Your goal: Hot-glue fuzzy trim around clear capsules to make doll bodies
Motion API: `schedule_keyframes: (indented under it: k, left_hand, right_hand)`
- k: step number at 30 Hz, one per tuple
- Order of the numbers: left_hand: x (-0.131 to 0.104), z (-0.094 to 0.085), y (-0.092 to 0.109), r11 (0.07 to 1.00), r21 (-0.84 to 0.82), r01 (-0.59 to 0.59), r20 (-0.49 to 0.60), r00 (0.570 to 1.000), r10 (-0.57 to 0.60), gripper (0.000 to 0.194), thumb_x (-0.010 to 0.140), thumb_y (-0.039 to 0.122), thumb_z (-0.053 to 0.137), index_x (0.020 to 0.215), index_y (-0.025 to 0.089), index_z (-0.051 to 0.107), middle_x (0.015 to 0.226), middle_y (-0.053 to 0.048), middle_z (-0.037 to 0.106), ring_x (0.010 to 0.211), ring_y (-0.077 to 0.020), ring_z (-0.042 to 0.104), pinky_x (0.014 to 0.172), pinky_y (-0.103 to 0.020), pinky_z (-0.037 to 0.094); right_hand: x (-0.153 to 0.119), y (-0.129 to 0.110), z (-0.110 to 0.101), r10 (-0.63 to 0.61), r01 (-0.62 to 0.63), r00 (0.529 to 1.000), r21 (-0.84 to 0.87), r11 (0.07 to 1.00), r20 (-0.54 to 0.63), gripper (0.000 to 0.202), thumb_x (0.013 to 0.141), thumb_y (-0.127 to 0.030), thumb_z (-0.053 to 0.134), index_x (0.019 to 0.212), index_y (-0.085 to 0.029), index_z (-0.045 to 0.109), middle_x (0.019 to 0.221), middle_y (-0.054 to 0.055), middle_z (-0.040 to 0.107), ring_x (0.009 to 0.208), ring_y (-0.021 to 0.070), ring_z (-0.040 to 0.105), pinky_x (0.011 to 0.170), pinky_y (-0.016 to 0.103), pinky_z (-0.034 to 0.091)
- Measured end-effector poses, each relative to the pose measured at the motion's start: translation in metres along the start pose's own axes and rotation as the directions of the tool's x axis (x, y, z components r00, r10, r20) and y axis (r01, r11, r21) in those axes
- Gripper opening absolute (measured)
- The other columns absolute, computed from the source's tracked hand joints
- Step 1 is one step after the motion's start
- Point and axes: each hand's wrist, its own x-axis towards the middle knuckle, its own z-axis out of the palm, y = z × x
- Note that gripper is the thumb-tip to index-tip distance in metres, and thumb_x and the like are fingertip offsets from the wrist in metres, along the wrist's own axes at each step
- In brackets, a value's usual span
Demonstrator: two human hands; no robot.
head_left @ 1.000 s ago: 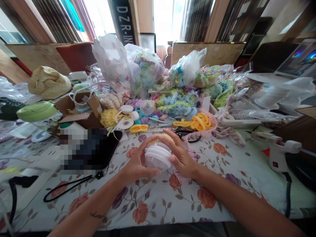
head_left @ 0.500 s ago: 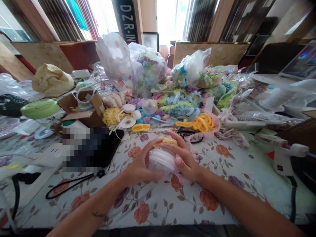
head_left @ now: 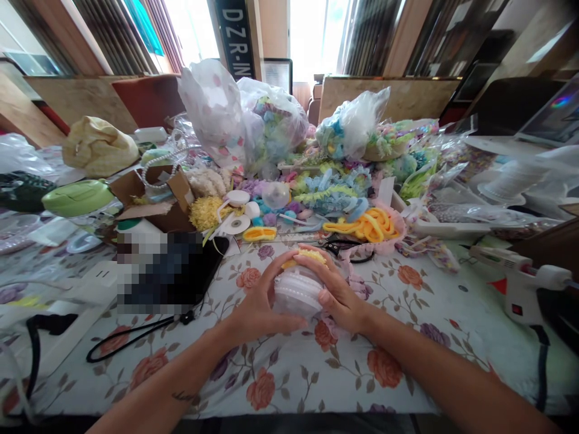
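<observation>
A round, clear container (head_left: 298, 293) with a white beaded band is held between both hands over the flowered tablecloth. My left hand (head_left: 265, 304) wraps its left side, thumb along the bottom and fingers over the top. My right hand (head_left: 337, 292) grips the right side, with its fingers reaching over the top. Fluffy yellow trim (head_left: 316, 258) shows at the far side of the container, partly under the fingers. Pink ruffled ribbon (head_left: 357, 282) runs from beside the right hand toward black scissors (head_left: 337, 246) just beyond.
A glue gun (head_left: 520, 283) stands at the right. A dark phone (head_left: 210, 262), partly pixelated, and its strap lie at the left. Behind are yellow cord (head_left: 371, 224), a cardboard box (head_left: 156, 208), pompoms, trims and filled plastic bags (head_left: 357, 123).
The fingers of my right hand have come down closer over the top of the container. Both hands still hold it, and the whole view has shifted slightly.
</observation>
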Motion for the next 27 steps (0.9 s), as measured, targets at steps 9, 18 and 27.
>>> schedule_keyframes:
  k: [9,18,27]
  left_hand:
    - [-0.0045,0.0044,-0.0024,0.990,-0.102,0.093,0.022,0.996,-0.091,0.122,0.061,0.034,0.087,0.152,0.039,0.005,0.159,-0.010,0.019,0.139,-0.0389,0.032,0.103,-0.045,0.044]
    - [-0.0003,-0.0013,-0.0016,0.982,0.166,-0.090,0.085,0.993,0.077,0.086,0.061,0.036,0.086,0.137,0.036,0.046,0.147,-0.007,0.042,0.136,-0.0376,0.035,0.110,-0.049,0.034]
    - [0.0009,-0.0001,0.0020,0.977,0.199,-0.076,0.063,0.996,0.065,0.093,0.059,0.036,0.087,0.141,0.033,0.042,0.146,-0.010,0.043,0.132,-0.0380,0.041,0.108,-0.051,0.037]
  right_hand:
    - [-0.0017,0.0006,-0.0007,0.050,-0.050,0.999,0.057,0.997,0.012,0.051,0.098,-0.051,0.032,0.143,-0.028,0.039,0.141,0.007,0.047,0.135,0.0256,0.036,0.112,0.045,0.030]
    - [-0.0006,0.0000,-0.0008,0.061,-0.063,0.998,0.160,0.985,0.015,0.052,0.098,-0.054,0.032,0.142,-0.028,0.040,0.142,0.008,0.045,0.136,0.0258,0.035,0.113,0.044,0.028]
    - [-0.0017,0.0026,-0.0026,0.125,-0.123,0.992,0.195,0.973,0.003,0.052,0.097,-0.055,0.033,0.141,-0.030,0.042,0.145,0.007,0.042,0.139,0.0259,0.032,0.115,0.046,0.027]
